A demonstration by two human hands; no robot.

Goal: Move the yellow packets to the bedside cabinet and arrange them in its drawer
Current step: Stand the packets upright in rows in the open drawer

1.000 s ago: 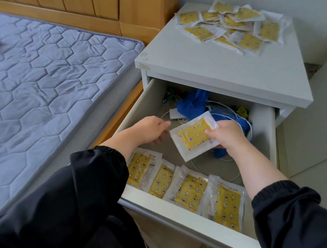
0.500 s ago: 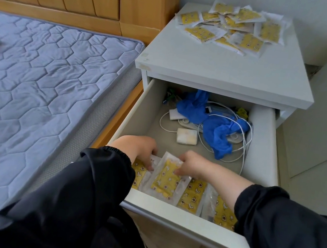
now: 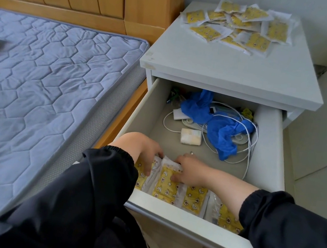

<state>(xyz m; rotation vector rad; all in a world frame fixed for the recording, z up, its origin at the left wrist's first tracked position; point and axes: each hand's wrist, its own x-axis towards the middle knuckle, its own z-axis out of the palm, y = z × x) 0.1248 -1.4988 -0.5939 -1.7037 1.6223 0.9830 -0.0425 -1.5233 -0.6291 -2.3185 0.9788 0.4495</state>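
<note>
Yellow packets (image 3: 194, 198) printed with moons and stars line the front of the open drawer (image 3: 267, 150); a heap (image 3: 239, 27) lies on the bedside cabinet (image 3: 228, 70). Fingers of the left hand (image 3: 140, 150) pinch the end packet (image 3: 141, 178), and those of the right hand (image 3: 190, 172) pinch its neighbour (image 3: 165, 186). Their small print is unreadable.

Soft even daylight, faint shadows, no glare, wide-angle bending at blurred edges.

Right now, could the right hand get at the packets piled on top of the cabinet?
Probably yes: the right hand holds a packet in the drawer, but nothing stands between it and the pile on the cabinet top.
</note>
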